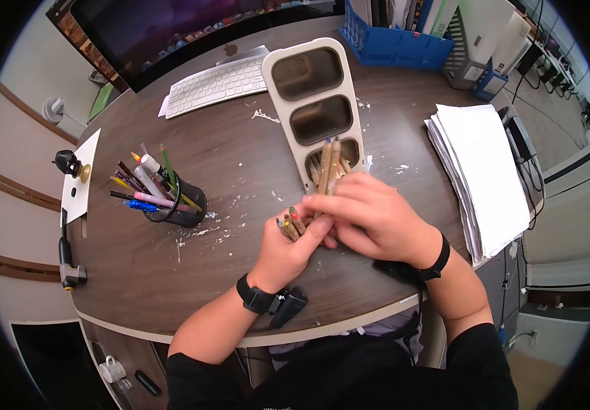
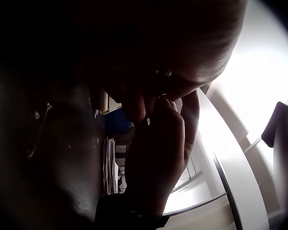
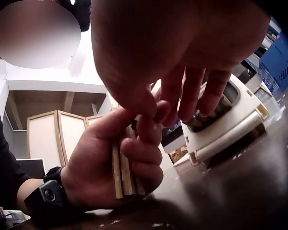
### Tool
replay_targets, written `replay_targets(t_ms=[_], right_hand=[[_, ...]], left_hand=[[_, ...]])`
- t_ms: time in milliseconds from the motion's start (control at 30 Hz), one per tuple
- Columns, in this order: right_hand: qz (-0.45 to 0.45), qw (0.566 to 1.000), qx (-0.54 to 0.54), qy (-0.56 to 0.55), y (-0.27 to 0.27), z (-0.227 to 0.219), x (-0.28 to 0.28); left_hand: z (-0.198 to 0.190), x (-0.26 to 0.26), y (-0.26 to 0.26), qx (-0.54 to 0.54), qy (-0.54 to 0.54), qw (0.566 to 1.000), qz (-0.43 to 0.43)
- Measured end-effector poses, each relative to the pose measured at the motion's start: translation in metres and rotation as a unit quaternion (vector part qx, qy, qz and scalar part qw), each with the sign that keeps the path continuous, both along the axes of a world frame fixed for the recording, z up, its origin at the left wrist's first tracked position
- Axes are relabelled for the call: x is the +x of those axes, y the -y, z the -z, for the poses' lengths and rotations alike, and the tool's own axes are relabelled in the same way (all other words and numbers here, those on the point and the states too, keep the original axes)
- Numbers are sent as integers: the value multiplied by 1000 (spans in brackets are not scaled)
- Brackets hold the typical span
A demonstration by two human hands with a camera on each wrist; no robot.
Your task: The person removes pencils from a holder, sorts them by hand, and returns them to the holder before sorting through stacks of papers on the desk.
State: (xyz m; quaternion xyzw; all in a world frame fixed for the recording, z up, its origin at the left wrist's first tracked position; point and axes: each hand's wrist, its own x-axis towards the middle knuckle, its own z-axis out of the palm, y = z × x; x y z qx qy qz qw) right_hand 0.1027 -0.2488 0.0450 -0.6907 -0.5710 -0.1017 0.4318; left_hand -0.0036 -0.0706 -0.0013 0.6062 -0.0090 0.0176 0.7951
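Curled fingers of my left hand (image 1: 287, 247) hold several wooden pencils (image 1: 291, 225), their coloured ends showing above the fist. In the right wrist view, the other ends of the pencils (image 3: 126, 177) stick out below the left hand (image 3: 93, 165). Touching it is my right hand (image 1: 380, 217), thumb and forefinger pinched by two upright pencils (image 1: 326, 171), its other fingers looser. Behind them stands a beige tray (image 1: 278, 82) with three compartments; the nearest contains several pencils, partly hidden by the right hand. The left wrist view is very dark.
A black mesh cup (image 1: 189, 203) of pens stands at the left. Keyboard (image 1: 216, 87) and monitor are at the back, a blue basket (image 1: 397, 51) at the back right, a paper stack (image 1: 483, 178) at the right. Pale scraps (image 1: 265, 115) lie scattered on the desk.
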Motion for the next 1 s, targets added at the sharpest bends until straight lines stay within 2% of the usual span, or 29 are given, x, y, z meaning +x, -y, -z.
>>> replay_targets(t_ms=[67,133,200,233,267,333,367,400,467,500,533,600,633,800,833,867,933,1000], right_hand=[[-34,997,-51,-50,1,2,-2],[-30,996,-44,-66,4,2,0],[53,994,22,-95,7,0,-2],[70,995,36,-65,10,-1,0],[68,995,35,-65,10,1,0],[64,976,166,-124,9,10,4],[29,967,184,-175,12,19,4],[30,968,183,-172,9,22,4],[-22,944,238,-226,-2,25,4],[-56,934,227,-269,-6,27,6],[-57,935,228,-266,-11,22,6],[-77,869,184,-453,-18,11,8],[-88,853,172,-484,-17,12,10],[-55,873,193,-445,-9,7,-9],[-36,949,121,-288,1,8,-7],[-20,991,46,-121,5,8,-5],[-6,992,32,-120,4,7,-7],[13,993,17,-118,3,1,-9]], left_hand=[[0,-3,-1,5,-4,1000,6],[0,-2,1,9,-3,1000,16],[-2,-5,3,-34,-24,999,-5],[-4,-6,3,-35,-25,999,-8],[-7,-4,3,-7,-21,1000,-14],[-9,-2,3,20,-14,1000,-19],[-9,-1,4,30,-22,999,-33],[-8,1,4,38,-29,998,-47],[-8,2,3,31,-35,998,-47],[-7,2,3,27,-45,998,-45],[-8,2,2,28,-42,998,-46],[-7,1,3,26,-42,998,-42],[-8,1,3,26,-41,998,-43],[-5,0,5,12,-35,998,-43],[-4,0,5,10,-35,998,-46],[-3,0,4,5,-13,999,-51],[-3,0,3,4,7,998,-54],[-5,1,4,14,46,994,-94]])
